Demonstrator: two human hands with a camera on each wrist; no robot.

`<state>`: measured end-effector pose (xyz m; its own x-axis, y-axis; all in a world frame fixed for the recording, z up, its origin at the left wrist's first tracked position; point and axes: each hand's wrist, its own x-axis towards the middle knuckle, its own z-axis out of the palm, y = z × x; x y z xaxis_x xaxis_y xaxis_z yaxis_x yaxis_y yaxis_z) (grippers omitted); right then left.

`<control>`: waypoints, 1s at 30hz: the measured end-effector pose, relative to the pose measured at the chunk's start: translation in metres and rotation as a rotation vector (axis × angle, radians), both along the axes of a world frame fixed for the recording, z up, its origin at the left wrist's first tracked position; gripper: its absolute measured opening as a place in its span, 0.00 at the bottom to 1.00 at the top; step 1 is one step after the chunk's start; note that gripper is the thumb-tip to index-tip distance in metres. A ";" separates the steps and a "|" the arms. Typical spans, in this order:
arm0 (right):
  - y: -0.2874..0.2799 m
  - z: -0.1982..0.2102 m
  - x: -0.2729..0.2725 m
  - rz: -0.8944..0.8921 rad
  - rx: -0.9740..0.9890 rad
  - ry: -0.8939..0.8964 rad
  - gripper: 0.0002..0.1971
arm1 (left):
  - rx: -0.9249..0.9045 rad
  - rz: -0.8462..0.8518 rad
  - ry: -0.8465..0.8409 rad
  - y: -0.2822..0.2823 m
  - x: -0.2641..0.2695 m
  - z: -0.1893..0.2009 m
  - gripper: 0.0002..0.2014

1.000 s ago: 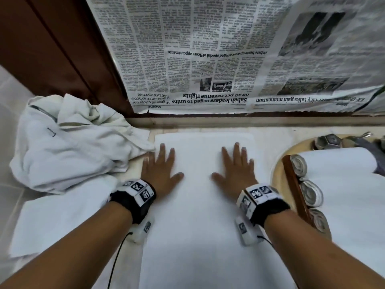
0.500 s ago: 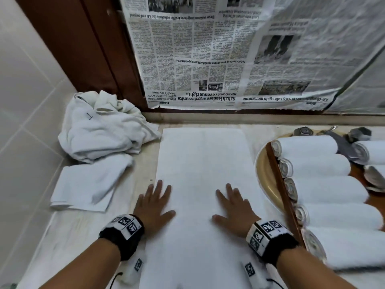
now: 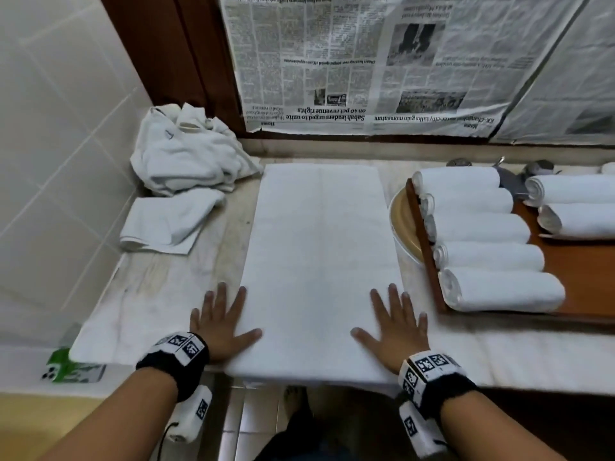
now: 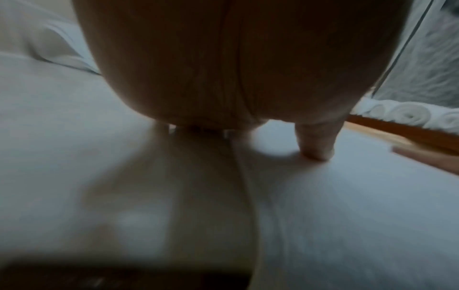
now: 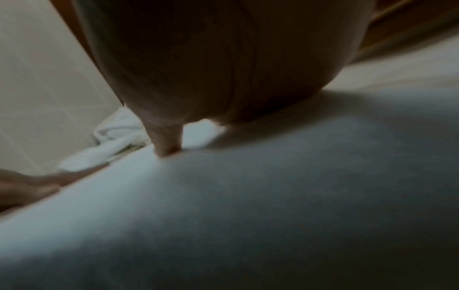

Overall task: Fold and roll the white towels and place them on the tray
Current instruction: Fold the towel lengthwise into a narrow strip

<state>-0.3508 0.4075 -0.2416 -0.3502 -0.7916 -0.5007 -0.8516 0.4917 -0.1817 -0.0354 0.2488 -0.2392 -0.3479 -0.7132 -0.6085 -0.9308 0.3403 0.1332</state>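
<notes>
Both flat, fingers-spread hands, left hand [image 3: 222, 324] and right hand [image 3: 396, 327], have slid back to the near end of the long folded white towel [image 3: 319, 261] beside the wooden tray [image 3: 429, 261]; smoothed, it looks ready for rolling.

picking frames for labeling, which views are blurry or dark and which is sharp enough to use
Head view: evenly lit, mostly sharp, wide-angle bending at the edges; flat towel clear. Left wrist view: dim, blurred, left hand looming dark. Right wrist view: darker, soft, shadow of the right hand across the towel.

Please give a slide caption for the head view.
Both hands press a folded white towel flat beside the tray.
</notes>
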 end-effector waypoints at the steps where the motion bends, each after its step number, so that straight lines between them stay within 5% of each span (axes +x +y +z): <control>1: 0.008 -0.002 -0.002 -0.055 -0.013 0.011 0.45 | -0.019 0.036 0.004 0.005 0.006 -0.002 0.51; 10: 0.078 -0.007 0.007 -0.345 -0.112 0.062 0.47 | -0.085 0.083 0.045 0.019 0.016 -0.005 0.48; 16: 0.080 0.005 0.046 -1.121 -0.400 -0.005 0.56 | -0.115 0.043 0.068 0.022 0.020 -0.009 0.46; 19: 0.077 -0.003 0.058 -1.336 -0.517 -0.189 0.55 | -0.128 -0.007 0.094 0.023 0.025 -0.008 0.45; 22: 0.078 -0.007 0.065 -1.285 -0.642 -0.342 0.48 | -0.163 -0.077 0.156 0.024 0.032 -0.010 0.43; 27: 0.086 0.013 0.073 -1.026 -0.461 -0.173 0.27 | -0.204 -0.291 0.172 0.027 0.050 -0.020 0.42; 30: 0.073 0.033 0.084 -0.880 -0.387 -0.109 0.22 | -0.264 -0.283 0.334 0.025 0.054 -0.006 0.40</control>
